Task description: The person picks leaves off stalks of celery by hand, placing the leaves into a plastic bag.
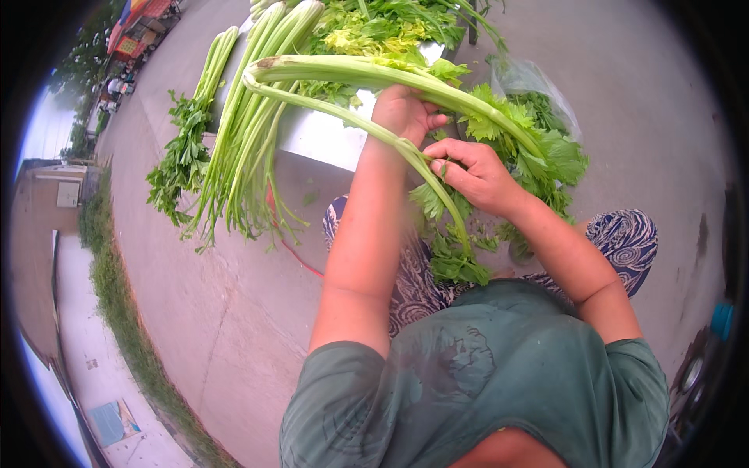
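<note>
A bunch of celery (345, 68) lies across my left hand (408, 111), its brownish root end to the left and its leaves spreading to the right. The fingers go behind the stalks and are partly hidden. One stalk (345, 117) bends away from the root end and passes over my left forearm towards my lap. Beside this stalk, my right hand (474, 175) pinches a small green leaf stem between thumb and fingertips. Celery leaves (459, 266) hang at the stalk's lower end, over the patterned trousers.
Long trimmed celery stalks (246, 140) overhang a bright metal tabletop (322, 140). Left of them rests a leafy bunch (184, 152); loose leaves (374, 35) heap at the back. A clear plastic bag (541, 88) with greens stands right. A red cord (301, 260) runs along the concrete ground.
</note>
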`<control>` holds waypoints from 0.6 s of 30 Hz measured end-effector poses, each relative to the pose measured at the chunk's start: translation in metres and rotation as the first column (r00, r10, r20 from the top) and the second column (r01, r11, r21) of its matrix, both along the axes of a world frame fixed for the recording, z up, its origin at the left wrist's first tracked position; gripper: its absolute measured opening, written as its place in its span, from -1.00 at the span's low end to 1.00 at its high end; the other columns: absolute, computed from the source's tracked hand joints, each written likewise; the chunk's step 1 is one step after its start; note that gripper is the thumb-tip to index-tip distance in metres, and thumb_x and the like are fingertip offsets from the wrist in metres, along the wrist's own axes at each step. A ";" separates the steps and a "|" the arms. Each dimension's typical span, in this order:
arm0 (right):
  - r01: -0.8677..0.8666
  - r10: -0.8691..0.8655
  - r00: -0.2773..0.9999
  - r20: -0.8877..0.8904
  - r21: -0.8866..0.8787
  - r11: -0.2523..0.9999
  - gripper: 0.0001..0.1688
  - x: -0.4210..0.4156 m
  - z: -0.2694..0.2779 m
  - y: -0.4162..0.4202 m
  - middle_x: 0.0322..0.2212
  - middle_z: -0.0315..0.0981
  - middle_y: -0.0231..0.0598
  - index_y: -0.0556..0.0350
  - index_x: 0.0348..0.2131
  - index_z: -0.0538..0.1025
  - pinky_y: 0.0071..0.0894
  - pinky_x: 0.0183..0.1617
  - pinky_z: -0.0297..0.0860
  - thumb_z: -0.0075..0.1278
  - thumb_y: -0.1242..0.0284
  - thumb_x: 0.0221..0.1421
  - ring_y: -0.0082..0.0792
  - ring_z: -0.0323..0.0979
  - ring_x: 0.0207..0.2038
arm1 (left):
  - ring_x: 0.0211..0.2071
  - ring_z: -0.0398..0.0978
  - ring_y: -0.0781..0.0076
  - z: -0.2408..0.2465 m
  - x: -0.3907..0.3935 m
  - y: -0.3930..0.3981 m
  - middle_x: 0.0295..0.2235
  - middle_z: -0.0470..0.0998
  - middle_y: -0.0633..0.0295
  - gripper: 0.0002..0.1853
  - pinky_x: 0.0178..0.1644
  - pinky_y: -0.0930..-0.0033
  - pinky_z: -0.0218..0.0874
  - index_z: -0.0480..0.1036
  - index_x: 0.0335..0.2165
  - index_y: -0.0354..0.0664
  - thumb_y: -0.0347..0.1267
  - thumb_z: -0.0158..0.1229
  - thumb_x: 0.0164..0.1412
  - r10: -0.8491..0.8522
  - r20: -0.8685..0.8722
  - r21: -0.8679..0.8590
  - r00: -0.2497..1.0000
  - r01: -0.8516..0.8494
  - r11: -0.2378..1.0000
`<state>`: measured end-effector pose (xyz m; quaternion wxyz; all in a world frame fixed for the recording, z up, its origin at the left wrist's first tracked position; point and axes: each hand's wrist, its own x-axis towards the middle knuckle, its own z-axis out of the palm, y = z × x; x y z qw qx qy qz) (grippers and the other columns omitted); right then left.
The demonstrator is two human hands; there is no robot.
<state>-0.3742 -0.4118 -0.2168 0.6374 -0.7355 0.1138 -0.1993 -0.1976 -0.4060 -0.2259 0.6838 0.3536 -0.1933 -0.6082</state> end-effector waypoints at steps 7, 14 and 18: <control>0.069 -0.059 0.997 0.047 -0.256 0.964 -0.80 0.006 -0.036 -0.015 -0.53 0.34 -0.41 0.21 -0.39 0.44 -0.58 -0.31 0.26 -0.25 0.60 0.03 -0.55 0.31 -0.44 | -0.29 0.46 0.18 -0.025 0.026 -0.005 -0.29 0.49 0.08 -0.77 -0.40 0.21 0.39 0.34 -0.25 -0.23 -0.37 -0.14 0.13 -0.230 -0.182 -0.240 0.956 0.184 0.953; -0.083 0.088 0.996 -0.010 0.249 0.965 -0.45 -0.054 -0.061 -0.010 -0.49 0.27 -0.51 0.10 -0.19 0.47 -0.60 -0.21 0.18 0.04 0.03 0.00 -0.60 0.24 -0.37 | -0.27 0.49 0.29 -0.012 0.049 -0.010 -0.27 0.54 0.17 -0.74 -0.35 0.32 0.39 0.41 -0.20 -0.19 -0.36 -0.02 0.12 0.143 -0.142 -0.172 0.980 -0.167 0.971; -0.033 0.014 0.995 -0.099 -0.187 0.982 -0.78 -0.060 -0.059 0.007 -0.49 0.38 -0.34 0.18 -0.36 0.48 -0.53 -0.24 0.25 0.12 0.43 -0.03 -0.54 0.33 -0.37 | -0.37 0.51 0.35 0.002 0.037 -0.018 -0.36 0.55 0.19 -0.67 -0.46 0.40 0.38 0.43 -0.26 -0.21 -0.17 0.01 0.17 0.418 -0.172 -0.047 0.892 -0.431 0.901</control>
